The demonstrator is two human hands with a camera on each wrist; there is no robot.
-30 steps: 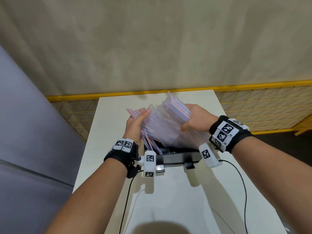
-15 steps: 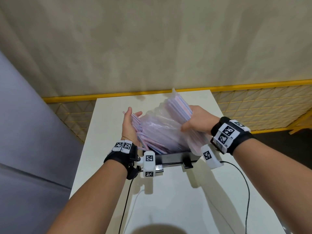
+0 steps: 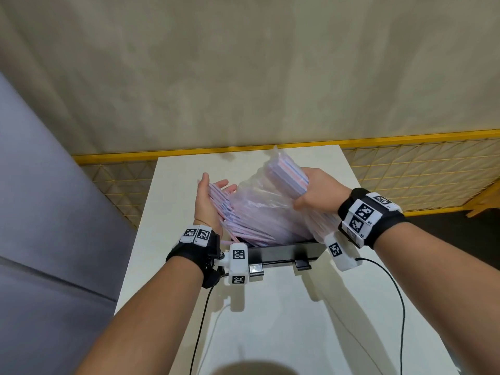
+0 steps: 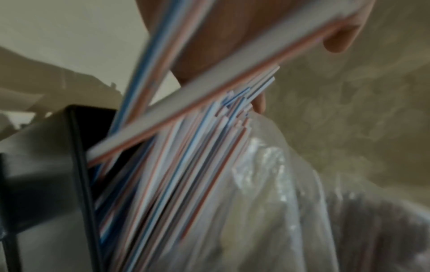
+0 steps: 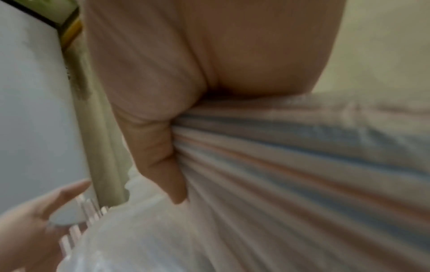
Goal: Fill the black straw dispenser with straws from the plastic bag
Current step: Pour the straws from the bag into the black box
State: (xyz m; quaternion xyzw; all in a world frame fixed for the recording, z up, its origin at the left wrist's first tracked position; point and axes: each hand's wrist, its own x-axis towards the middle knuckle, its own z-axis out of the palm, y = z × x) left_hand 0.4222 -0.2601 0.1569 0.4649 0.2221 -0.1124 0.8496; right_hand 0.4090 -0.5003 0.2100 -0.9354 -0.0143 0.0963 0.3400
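- Standing flat and open, the left hand (image 3: pixel 209 201) makes a wall beside the loose straws (image 3: pixel 243 226), palm against their ends; it grips nothing.
- The straws are light, stiff and smooth, so I judge they slide and scatter easily; they lean out of the plastic bag (image 3: pixel 259 196) down into the black straw dispenser (image 3: pixel 284 253) on the worktop (image 3: pixel 284 320).
- The bag is thin and slippery; better to take it through the film around the bundle.
- The right hand (image 3: pixel 318 193) is closed around the raised end of the bag and the straws inside.
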